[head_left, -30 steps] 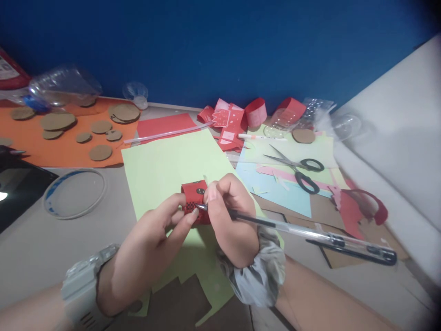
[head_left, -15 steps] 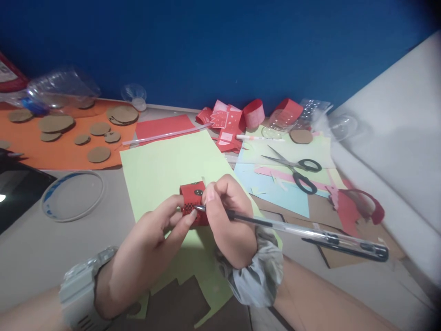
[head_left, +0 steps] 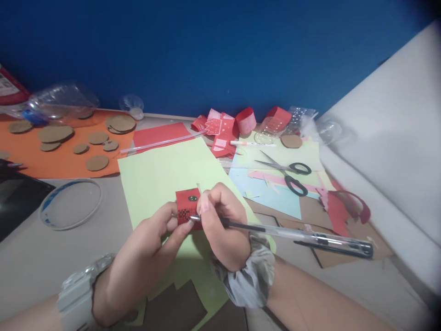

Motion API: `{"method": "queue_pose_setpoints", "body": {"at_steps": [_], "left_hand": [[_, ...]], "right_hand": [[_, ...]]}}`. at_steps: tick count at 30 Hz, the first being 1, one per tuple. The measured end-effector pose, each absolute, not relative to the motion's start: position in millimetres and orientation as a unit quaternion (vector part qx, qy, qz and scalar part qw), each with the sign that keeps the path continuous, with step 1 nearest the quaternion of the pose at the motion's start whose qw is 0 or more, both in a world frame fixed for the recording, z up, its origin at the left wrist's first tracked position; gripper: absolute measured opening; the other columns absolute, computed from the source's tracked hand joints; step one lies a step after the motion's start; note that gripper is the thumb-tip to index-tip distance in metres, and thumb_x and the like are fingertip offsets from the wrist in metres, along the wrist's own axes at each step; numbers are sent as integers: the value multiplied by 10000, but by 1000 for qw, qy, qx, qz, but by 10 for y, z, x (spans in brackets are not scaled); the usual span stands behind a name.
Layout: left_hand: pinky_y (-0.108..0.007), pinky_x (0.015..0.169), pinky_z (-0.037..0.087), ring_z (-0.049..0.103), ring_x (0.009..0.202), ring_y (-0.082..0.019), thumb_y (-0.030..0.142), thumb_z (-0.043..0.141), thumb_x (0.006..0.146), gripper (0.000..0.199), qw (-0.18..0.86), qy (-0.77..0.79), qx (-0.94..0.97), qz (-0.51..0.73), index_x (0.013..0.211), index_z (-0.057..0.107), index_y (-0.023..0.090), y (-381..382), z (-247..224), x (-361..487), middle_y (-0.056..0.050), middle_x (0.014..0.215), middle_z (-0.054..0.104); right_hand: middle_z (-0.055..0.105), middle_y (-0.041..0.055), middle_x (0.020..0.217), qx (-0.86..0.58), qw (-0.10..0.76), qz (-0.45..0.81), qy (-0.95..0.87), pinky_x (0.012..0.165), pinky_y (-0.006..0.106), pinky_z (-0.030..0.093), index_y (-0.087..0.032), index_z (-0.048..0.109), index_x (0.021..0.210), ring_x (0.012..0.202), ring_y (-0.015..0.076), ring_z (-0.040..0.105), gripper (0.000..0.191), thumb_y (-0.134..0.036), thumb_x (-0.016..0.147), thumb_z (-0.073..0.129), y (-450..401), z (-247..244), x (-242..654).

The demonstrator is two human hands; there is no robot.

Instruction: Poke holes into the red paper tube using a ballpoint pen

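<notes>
Between my hands is a small red paper piece (head_left: pixel 186 200) with black eye marks and a black checkered pattern. My left hand (head_left: pixel 151 248), with a pale watch on its wrist, pinches its lower left edge between thumb and fingers. My right hand (head_left: pixel 223 225) is closed round a clear-barrelled black gel pen (head_left: pixel 303 236), whose metal tip touches the red paper by my left thumb. Fingers of the right hand also rest against the paper's right side. Underneath lies a light green sheet (head_left: pixel 161 172) with a jagged cut lower edge.
Scissors (head_left: pixel 284 170) lie on coloured paper at the right, near red paper scraps (head_left: pixel 334 211). Orange paper (head_left: pixel 124 158) with cardboard discs (head_left: pixel 55 133) and a clear plastic bottle (head_left: pixel 65 99) are back left. A plastic ring (head_left: pixel 99 202) lies left. Red paper figures (head_left: pixel 223 131) stand by the blue wall.
The view has shifted slightly, so the scene sits a little lower and further left. The red piece has turned a little in my hands; the pen tip stays on it.
</notes>
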State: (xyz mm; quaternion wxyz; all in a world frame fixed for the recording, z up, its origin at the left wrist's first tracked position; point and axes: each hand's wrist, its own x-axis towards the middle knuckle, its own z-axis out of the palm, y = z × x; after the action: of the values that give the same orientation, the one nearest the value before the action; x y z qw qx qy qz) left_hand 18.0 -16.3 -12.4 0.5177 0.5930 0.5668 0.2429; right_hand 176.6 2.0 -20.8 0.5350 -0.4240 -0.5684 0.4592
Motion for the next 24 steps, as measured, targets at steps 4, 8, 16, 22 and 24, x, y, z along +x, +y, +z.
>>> {"method": "queue_pose_setpoints", "body": {"at_steps": [4,8,16,22,24], "left_hand": [[-295,734,519,724,811,-230,491,535,968,252,496,587,600,222,961,600,248,-146,-122,183,5,826,781],[-299,754,511,720,848,-232,481,530,972,244,490,586,606,222,954,594,247,-146,-133,185,9,817,764],[-258,701,490,678,736,-179,439,556,969,195,494,574,605,248,962,608,252,-134,-141,193,45,750,716],[-235,553,396,510,553,-142,402,560,942,200,452,589,625,242,816,545,247,-138,-121,186,86,585,543],[-234,575,411,538,576,-146,403,557,949,183,462,582,622,246,850,559,249,-143,-109,191,82,610,570]], "right_hand": [[374,-66,613,-431,523,464,-571,521,274,300,-246,400,717,543,110,338,290,-261,963,553,10,-221,1775],[380,-61,618,-428,517,474,-570,524,286,299,-248,422,739,547,117,340,293,-316,996,546,0,-233,1776],[373,-64,621,-432,509,480,-569,524,283,296,-248,403,728,550,115,335,297,-290,984,546,4,-246,1779],[370,-66,619,-421,512,480,-575,531,282,300,-248,387,720,556,117,335,297,-250,969,549,10,-244,1781],[370,-65,624,-424,512,477,-575,532,281,302,-247,390,722,556,116,336,294,-247,972,545,12,-236,1779]]}}
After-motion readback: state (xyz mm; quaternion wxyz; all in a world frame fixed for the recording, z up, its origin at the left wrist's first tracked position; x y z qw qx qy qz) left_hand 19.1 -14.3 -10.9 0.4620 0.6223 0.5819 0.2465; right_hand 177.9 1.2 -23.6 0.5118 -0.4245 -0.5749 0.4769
